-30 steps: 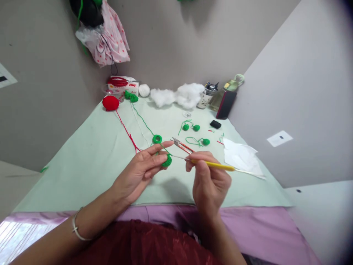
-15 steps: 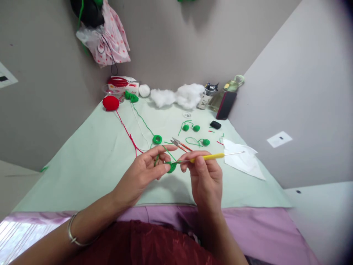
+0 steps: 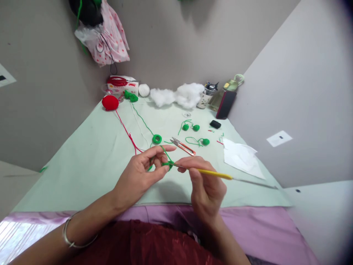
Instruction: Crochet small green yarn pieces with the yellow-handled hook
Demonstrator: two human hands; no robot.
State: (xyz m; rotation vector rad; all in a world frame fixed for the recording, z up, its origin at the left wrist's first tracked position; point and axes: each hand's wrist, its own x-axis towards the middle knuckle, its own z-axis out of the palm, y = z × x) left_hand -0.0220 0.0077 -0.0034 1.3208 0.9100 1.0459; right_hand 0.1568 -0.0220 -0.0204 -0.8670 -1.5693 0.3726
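Note:
My left hand (image 3: 143,167) pinches a small green crochet piece (image 3: 170,164) between thumb and fingers. A strand of green yarn (image 3: 164,151) runs from the piece up to the raised index finger. My right hand (image 3: 206,184) is closed around a crochet hook (image 3: 215,173) with a yellow handle. The hook's left tip meets the green piece; its other metal end points right and slightly down. Just beyond the hands lie orange-handled thread snips (image 3: 184,146). A green yarn ring (image 3: 157,139) rests on the table behind my left hand.
Small green crocheted balls (image 3: 205,141) with yarn tails lie at centre right, near a white sheet (image 3: 242,158). Red yarn (image 3: 110,103), white stuffing (image 3: 190,95), a cup of tools (image 3: 204,99), a phone (image 3: 226,105) and a bottle (image 3: 231,85) stand along the back.
My right hand has turned and lowered a little. The hook's right end has swung down and outward. The green piece has tilted in my left hand, and the snips are less covered.

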